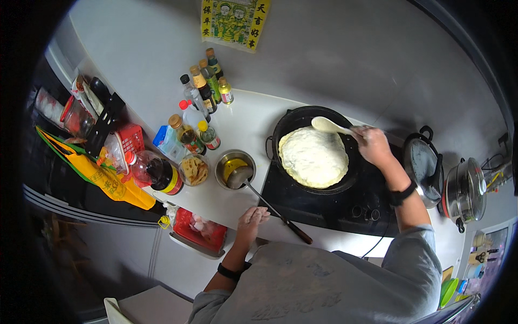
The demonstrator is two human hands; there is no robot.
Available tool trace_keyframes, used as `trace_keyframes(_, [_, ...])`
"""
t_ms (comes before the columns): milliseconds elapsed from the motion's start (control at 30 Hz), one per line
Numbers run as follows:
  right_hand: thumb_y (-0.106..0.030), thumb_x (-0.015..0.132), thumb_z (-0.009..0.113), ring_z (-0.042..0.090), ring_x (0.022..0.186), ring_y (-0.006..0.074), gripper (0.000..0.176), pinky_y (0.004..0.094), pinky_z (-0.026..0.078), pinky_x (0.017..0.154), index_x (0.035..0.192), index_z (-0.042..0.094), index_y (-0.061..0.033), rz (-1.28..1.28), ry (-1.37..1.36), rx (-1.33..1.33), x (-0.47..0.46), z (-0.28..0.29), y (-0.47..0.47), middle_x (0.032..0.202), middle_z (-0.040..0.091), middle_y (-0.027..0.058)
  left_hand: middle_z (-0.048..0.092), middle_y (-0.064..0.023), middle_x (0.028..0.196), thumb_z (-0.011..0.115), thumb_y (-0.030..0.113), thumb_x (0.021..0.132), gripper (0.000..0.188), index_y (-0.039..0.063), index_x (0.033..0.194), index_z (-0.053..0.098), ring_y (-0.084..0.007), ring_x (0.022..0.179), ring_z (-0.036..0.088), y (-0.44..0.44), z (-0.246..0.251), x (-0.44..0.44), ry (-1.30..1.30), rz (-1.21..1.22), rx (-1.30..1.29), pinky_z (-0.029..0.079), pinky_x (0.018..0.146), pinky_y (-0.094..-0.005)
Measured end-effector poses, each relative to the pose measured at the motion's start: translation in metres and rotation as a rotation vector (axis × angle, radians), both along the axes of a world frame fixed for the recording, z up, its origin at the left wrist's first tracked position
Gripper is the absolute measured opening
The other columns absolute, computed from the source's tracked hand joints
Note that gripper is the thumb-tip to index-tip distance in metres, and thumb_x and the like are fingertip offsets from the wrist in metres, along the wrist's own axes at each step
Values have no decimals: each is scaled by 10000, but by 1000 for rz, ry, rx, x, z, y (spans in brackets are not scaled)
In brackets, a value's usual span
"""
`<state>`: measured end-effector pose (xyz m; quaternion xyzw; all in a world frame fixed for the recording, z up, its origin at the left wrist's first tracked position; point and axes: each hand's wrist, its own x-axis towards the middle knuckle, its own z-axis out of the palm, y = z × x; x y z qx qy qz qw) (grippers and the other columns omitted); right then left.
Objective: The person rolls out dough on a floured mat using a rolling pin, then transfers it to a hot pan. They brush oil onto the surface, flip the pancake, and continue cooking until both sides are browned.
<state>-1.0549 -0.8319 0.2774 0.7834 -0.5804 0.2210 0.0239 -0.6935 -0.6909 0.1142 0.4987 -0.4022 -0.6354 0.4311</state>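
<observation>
My right hand [372,145] grips the handle of a pale rice paddle [323,124]. The paddle's blade is over the far edge of a round, floury flatbread [313,158]; whether it touches the dough I cannot tell. This bread lies in a black two-handled pan [354,174] on a black cooktop [279,198]. Near the counter's front edge my left hand [253,216] holds nothing visible, its fingers dusted with flour. Close to it runs the dark handle of a metal ladle [239,177], whose bowl rests in a steel pot [219,164] of yellow oil [232,163].
Left of the pot stand a container of browned flatbread pieces [194,170], a large dark-liquid bottle [162,176] and several seasoning bottles [206,89]. A lidded pan [423,170] and a glass-lidded steamer pot [465,190] stand right. Below the counter is a red-lined bin [192,229].
</observation>
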Motion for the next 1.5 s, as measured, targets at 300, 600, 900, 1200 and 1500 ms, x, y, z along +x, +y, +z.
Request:
trace_keyframes(300, [-124,867,529,592,1043,253,321,371,561,752,1160,662,-136,198,574,13,47,-20,-73,1046,613,75,672,-102,1000,463,189,1012,281,-33,1088,617,-163,915,641,19,-9,22,-30,159,-23,515,842,-296])
trace_keyframes(600, [-55,798,548,576,1072,282,339,397,544,814,1103,683,-116,332,626,46,47,-12,-114,1042,617,90,666,-85,985,473,218,1012,270,-2,1048,625,-153,893,631,30,-14,30,26,198,1,493,840,-291])
trace_keyframes(900, [-28,741,554,567,1055,308,285,406,515,878,985,693,-81,333,592,-102,39,-26,-163,997,618,104,661,-91,979,485,197,1007,256,-16,1053,617,-156,893,632,28,-16,31,12,198,0,498,841,-292])
trace_keyframes(1200, [-95,841,525,524,1172,313,276,414,457,980,1031,715,-161,-88,458,260,-76,-50,-164,1211,629,82,658,-116,989,468,163,1011,250,-38,1069,605,-187,903,650,42,-14,44,-56,251,73,531,854,-325])
trace_keyframes(1500, [-216,852,592,629,1002,293,244,378,476,903,1025,730,-115,-42,155,668,-106,-60,-125,1085,696,107,637,-77,970,482,176,1009,245,-31,1057,603,-171,914,626,33,-27,39,92,182,-12,503,869,-308])
